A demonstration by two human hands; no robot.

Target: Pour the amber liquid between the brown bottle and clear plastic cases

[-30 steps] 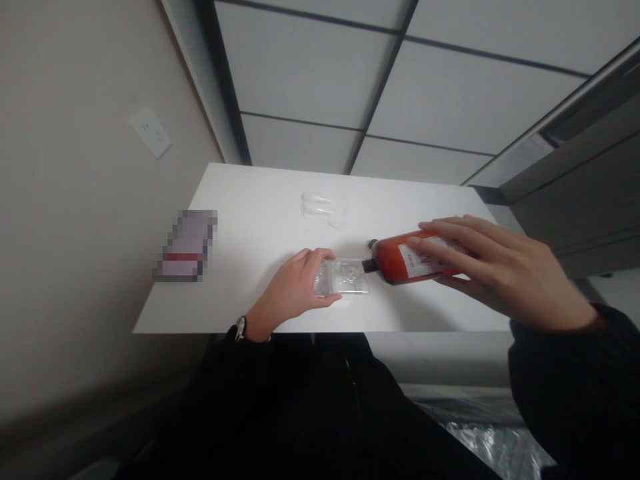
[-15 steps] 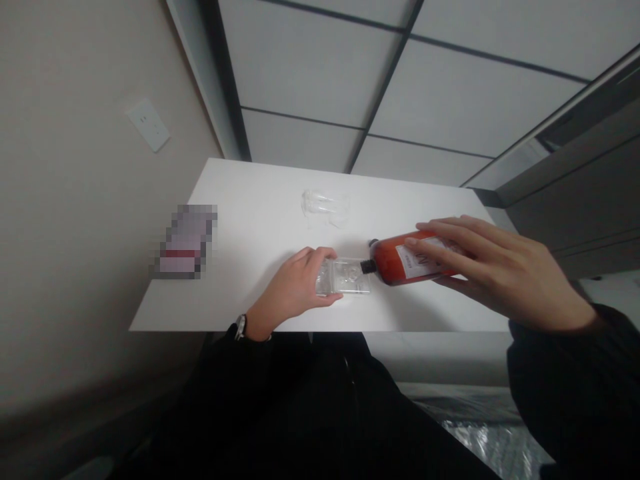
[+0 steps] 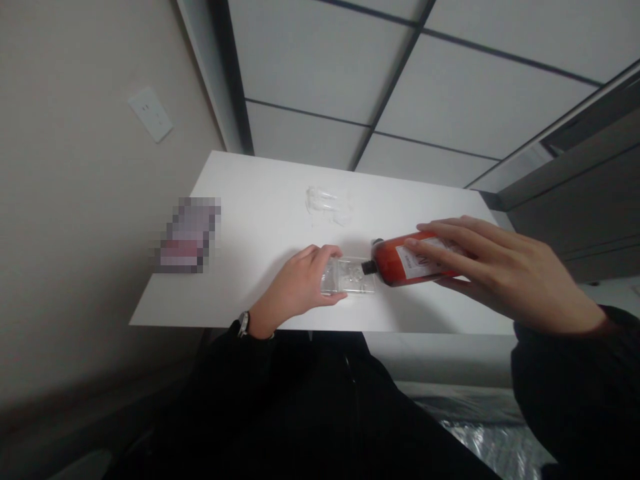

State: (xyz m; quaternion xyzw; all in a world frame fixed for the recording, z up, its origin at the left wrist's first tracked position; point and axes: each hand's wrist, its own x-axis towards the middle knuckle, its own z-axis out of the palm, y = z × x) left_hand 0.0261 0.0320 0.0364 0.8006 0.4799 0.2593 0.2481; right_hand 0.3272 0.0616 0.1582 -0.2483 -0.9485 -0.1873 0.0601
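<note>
White surface (image 3: pixel 260 200) against a beige wall (image 3: pixel 75 200). Blurred object (image 3: pixel 190 233) at its left end, clear plastic wrap (image 3: pixel 327 205) mid-surface. Orange bottle (image 3: pixel 395 261) sits in the right grip (image 3: pixel 500 270), long axis running left-right, black cap (image 3: pixel 369 268) pointing left at the right edge of the clear plastic case (image 3: pixel 356 277). Right grip wraps the bottle, fingers across the label, thumb below. Left grip (image 3: pixel 295 290) pinches the case's left end between thumb and fingers. Right grip is nearer the bottle body; left is nearer the case.

No legible words in view.
The white label (image 3: pixel 419 262) on the orange bottle (image 3: pixel 393 263) carries dark lettering (partly hidden, too blurred to read).
</note>
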